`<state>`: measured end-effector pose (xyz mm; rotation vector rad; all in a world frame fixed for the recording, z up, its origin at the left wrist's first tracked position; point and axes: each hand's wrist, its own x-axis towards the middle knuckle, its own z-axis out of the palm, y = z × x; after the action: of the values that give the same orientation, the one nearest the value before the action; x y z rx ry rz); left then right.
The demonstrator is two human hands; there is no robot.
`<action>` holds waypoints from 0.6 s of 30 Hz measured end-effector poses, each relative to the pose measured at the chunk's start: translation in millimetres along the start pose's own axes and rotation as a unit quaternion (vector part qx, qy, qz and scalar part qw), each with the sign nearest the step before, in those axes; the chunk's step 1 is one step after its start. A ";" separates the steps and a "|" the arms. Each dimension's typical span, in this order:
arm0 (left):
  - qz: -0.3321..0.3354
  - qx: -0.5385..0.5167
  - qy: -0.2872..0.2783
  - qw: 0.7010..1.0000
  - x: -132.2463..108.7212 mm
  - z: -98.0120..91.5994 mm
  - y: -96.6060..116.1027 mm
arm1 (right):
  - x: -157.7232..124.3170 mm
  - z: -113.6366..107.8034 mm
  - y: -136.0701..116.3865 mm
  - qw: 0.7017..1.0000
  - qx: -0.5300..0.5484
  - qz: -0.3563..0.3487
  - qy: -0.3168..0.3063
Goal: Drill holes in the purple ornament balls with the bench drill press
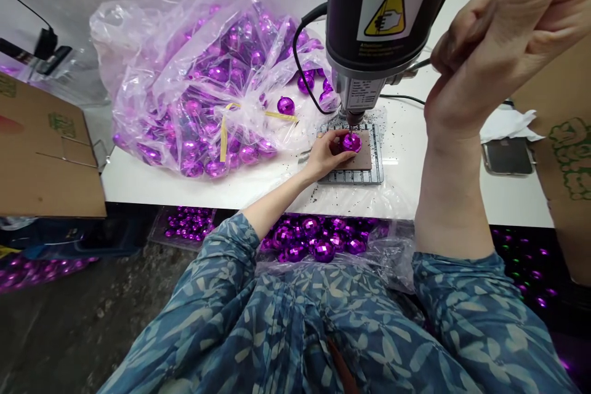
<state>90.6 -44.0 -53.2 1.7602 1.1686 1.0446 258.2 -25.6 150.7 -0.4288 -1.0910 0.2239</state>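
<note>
My left hand [325, 154] pinches a shiny purple mirror-ball ornament [351, 143] between thumb and fingers. The ornament rests on a brown board [362, 163] over the grey slotted base [377, 166] of a bench drill press [364, 18]. Right above the ornament is the drill chuck [354, 117]; its bit reaches down to the ball's top, though I cannot tell how deep. Raised at the right, my right hand [498, 37] is closed around the drill's feed handle [418, 66], most of which the fingers hide.
A big clear plastic bag [138, 74] of purple balls fills the table's left, with a loose ball [285, 105] beside it. More balls [323, 249] lie in plastic at my lap. Cardboard boxes [50, 154] flank both sides. A phone [508, 157] and white tissue [510, 125] lie right.
</note>
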 end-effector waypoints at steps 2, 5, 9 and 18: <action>0.012 0.030 0.012 0.999 -2.8 1.9 1.4 | -0.9 0.6 -1.6 1.000 -0.002 0.005 0.000; 0.017 0.038 0.015 0.999 -5.4 3.8 0.4 | -3.6 0.2 -6.4 1.000 -0.007 0.010 -0.002; 0.029 0.052 0.014 0.998 -6.6 4.4 -1.4 | -13.2 -5.5 -14.3 1.000 -0.016 0.012 0.005; 0.034 0.083 0.018 0.996 -6.8 5.6 -2.3 | -40.4 -17.5 -4.4 0.998 -0.022 -0.048 0.030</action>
<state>93.3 -50.6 -58.8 1.9294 1.2560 1.0485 255.5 -48.9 113.2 -0.4189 -1.0560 0.1018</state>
